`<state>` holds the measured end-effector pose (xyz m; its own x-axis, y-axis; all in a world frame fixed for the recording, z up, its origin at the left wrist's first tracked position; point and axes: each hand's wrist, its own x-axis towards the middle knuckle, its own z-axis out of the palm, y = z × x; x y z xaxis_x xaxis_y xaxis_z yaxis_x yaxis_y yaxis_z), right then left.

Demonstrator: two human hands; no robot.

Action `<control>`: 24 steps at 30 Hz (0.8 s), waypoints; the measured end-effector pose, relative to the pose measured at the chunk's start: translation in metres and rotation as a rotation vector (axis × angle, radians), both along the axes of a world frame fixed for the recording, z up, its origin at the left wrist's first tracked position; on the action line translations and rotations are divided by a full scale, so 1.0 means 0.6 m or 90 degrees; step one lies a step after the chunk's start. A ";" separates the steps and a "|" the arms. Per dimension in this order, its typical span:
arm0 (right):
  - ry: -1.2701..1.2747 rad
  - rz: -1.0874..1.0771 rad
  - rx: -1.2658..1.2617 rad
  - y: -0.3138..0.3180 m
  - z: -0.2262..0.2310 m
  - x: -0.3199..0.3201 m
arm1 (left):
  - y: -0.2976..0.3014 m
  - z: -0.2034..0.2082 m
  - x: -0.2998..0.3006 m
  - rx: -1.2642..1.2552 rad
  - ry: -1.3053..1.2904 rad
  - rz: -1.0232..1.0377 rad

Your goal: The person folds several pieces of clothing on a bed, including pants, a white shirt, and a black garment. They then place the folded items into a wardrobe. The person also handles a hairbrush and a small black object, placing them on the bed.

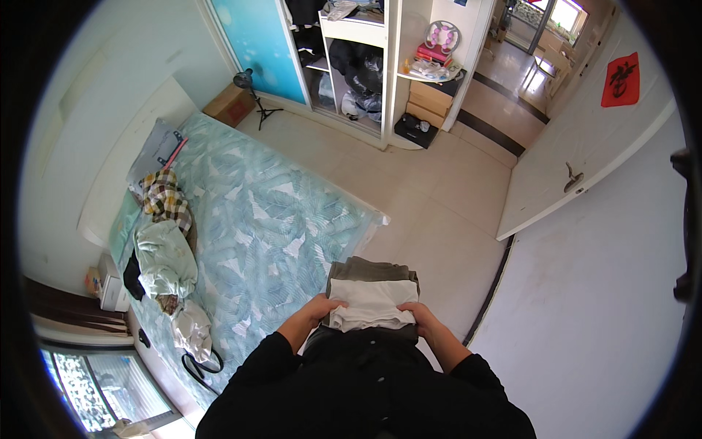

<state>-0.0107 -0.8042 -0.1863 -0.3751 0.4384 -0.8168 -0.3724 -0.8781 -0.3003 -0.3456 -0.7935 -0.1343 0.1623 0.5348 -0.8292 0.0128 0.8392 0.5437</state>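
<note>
A stack of folded clothes is held in front of my body, beside the bed's near corner. On top lies a folded white garment (374,301); a grey-brown folded garment (371,269) shows under it. My left hand (322,309) grips the stack's left side, thumb on the white cloth. At the right side my right hand (423,319) grips it the same way, thumb on top. The fingers beneath the stack are hidden on both hands.
The bed (270,197) has a leaf-patterned cover, with a pale green garment (167,256), a plaid shirt (164,194) and a black belt (201,369) on it. A wardrobe (355,31) stands open at the back. To the right is an open white door (585,146); a small tripod fan (252,95) stands beyond the bed.
</note>
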 end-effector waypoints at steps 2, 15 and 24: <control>-0.010 -0.022 -0.005 0.033 -0.012 0.022 | 0.051 -0.016 0.023 -0.022 0.022 -0.018; -0.082 -0.121 0.006 0.359 0.018 0.162 | 0.494 -0.006 0.169 0.036 0.004 -0.183; -0.088 -0.065 0.002 0.610 -0.017 0.220 | 0.698 -0.048 0.211 0.005 -0.081 -0.105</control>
<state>0.1213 -0.4381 -0.1966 -0.2122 0.4714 -0.8560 -0.4147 -0.8366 -0.3579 -0.2192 -0.3745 -0.1630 0.3517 0.4987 -0.7923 0.0810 0.8269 0.5564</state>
